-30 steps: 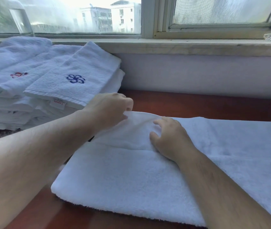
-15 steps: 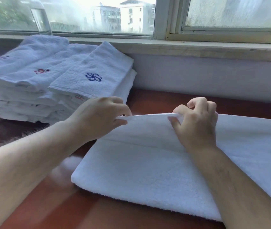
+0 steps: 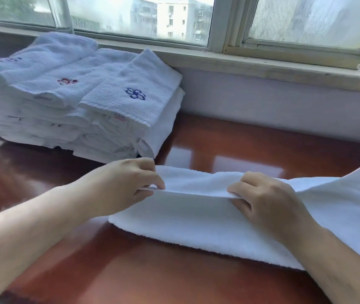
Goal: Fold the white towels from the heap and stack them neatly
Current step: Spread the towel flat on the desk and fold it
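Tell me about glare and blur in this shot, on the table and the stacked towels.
Head view: daylight from the window throws bright rectangular glare patches on the glossy table; the far left of the towel stack is smeared soft, while the blue emblem and the left hand and right hand pinching the flat towel look fairly sharp.

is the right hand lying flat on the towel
No, the right hand has its fingers curled, pinching the lifted edge of the towel, as the left hand does.
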The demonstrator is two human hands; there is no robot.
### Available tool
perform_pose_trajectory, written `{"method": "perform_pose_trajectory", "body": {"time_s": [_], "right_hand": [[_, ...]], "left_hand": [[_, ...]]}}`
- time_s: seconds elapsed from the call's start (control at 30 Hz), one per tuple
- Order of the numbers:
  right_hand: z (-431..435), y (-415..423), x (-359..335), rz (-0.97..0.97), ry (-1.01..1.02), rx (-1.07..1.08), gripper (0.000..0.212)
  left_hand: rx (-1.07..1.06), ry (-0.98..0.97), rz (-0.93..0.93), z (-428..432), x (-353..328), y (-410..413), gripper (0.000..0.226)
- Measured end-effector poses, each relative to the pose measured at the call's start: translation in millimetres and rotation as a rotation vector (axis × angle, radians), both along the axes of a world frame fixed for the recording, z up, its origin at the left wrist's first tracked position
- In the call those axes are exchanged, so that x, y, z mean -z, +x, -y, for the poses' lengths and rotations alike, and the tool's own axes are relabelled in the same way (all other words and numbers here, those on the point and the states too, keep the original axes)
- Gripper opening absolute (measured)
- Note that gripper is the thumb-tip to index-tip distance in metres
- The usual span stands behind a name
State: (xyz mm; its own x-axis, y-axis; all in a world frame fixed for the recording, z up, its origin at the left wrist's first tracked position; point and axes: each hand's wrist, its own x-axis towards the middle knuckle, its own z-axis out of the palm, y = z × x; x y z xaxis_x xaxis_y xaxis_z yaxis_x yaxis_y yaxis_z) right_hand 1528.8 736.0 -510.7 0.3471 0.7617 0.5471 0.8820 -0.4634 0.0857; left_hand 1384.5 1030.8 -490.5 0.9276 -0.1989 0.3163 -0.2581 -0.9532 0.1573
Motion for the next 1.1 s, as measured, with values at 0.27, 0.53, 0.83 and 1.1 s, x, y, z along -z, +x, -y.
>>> {"method": "perform_pose_trajectory", "body": {"time_s": [0.27, 0.53, 0.83, 1.1], "right_hand": [[6, -10, 9, -0.033, -0.025, -0.040, 0.013], [6, -9, 7, -0.036, -0.030, -0.066, 0.013], [75, 21, -16, -0.583, 0.356, 0.376, 0.034], [193, 100, -9, -1.031, 1.051, 0.832, 0.020]], "left_hand": [[-0.007, -0.023, -0.140, 4, 16, -21, 0.020], [-0.195, 0.061, -0.279, 25, 4, -20, 0.042], [-0.080, -0.122, -0.065, 118, -8, 75, 0.022], [0.033, -0.163, -0.183, 218, -4, 168, 0.041]]}}
